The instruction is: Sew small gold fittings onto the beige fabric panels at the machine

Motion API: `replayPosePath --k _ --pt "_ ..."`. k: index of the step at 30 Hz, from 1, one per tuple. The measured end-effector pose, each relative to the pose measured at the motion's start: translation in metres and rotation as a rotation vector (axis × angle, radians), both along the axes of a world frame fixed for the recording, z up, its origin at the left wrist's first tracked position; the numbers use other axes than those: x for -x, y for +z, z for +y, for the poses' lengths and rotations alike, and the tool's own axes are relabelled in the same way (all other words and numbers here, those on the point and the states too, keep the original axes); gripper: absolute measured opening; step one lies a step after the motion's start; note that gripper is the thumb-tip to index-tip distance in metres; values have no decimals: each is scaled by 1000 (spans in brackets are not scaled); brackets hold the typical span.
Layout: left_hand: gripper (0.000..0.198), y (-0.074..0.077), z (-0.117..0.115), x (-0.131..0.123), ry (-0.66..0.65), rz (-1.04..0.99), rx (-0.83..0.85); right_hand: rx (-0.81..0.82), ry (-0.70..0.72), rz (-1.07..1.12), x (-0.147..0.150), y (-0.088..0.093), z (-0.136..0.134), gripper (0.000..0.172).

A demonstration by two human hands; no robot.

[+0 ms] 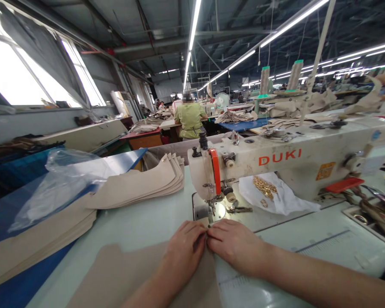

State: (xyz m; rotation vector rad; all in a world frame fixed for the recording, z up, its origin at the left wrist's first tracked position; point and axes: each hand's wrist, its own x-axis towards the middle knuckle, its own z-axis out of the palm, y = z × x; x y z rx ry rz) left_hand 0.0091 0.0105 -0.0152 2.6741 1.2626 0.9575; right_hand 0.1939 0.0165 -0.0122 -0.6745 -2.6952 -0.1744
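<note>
Beige fabric point(115, 273) lies on the pale worktop point(141, 226). The left hand point(183, 248) and the right hand point(234, 244), being close together, pinch its edge near the white sewing machine point(244, 156).

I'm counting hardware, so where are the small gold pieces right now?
In the head view, the gold pieces lie right of centre on a white sheet, below the DUKI lettering on the sewing machine and beyond the right hand.

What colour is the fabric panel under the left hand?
The fabric panel is plain greyish beige, best seen in the head view.
</note>
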Motion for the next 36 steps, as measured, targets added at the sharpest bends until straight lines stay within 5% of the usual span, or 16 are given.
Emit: replayPosePath --k 16,36 --pt "17 -5 39 -20 -37 15 -64 8 -55 -64 -23 1 29 9" --pt "16 -7 51 -20 -12 -20 -94 115 -92 -2 -22 -3 35 11"
